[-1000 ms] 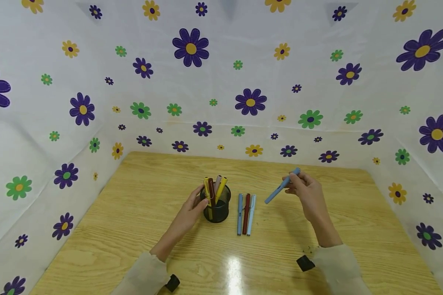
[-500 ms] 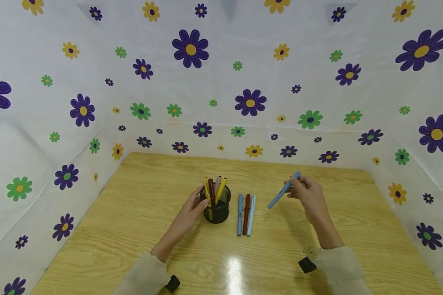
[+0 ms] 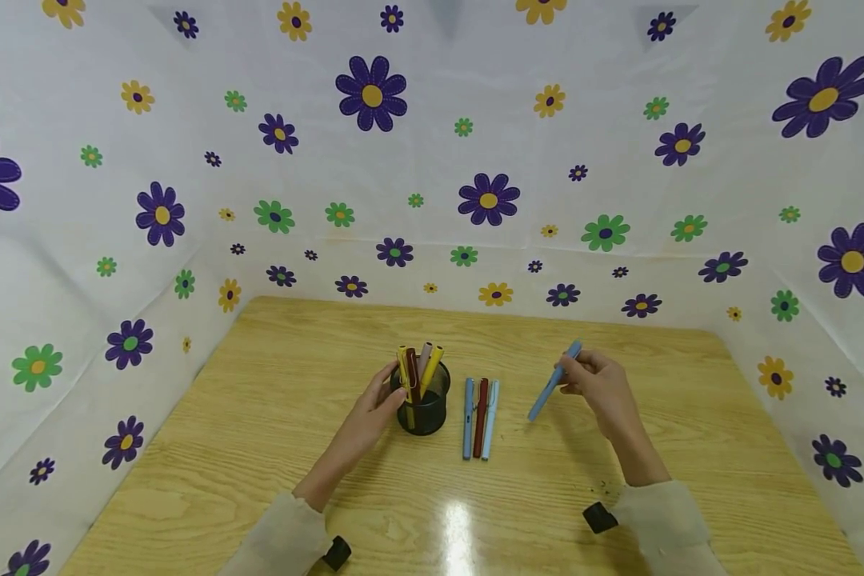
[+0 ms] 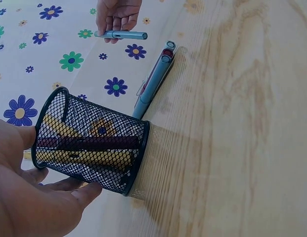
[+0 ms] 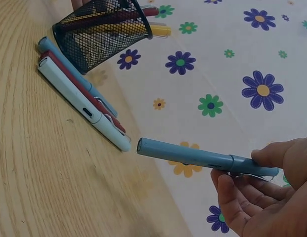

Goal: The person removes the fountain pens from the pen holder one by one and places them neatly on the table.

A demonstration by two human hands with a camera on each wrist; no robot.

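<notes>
A blue capped pen (image 3: pixel 554 384) is pinched near its cap by my right hand (image 3: pixel 605 392), held slanted above the table with its lower end toward the left. In the right wrist view the pen (image 5: pixel 193 157) shows its clip underneath, by the fingers. My left hand (image 3: pixel 367 416) grips the side of a black mesh pen holder (image 3: pixel 432 416), thumb and fingers around it. Inside stand yellow pens (image 3: pixel 433 370), a dark red pen (image 3: pixel 413 372) and a pale purple one (image 3: pixel 425 358). Between the hands lie a blue pen (image 3: pixel 468 420), a red pen (image 3: pixel 481 420) and a light blue pen (image 3: pixel 490 420), side by side.
The wooden table (image 3: pixel 295 344) reaches back to a white flower-print cloth (image 3: pixel 432 152) that rises behind and on both sides. Small dark specks (image 3: pixel 602 486) lie near the right wrist. Black wrist-worn pieces show at both sleeves.
My right hand has lowered the blue pen slightly toward the table, and the pen has turned a bit steeper. The left hand, the holder and the three lying pens stay put.
</notes>
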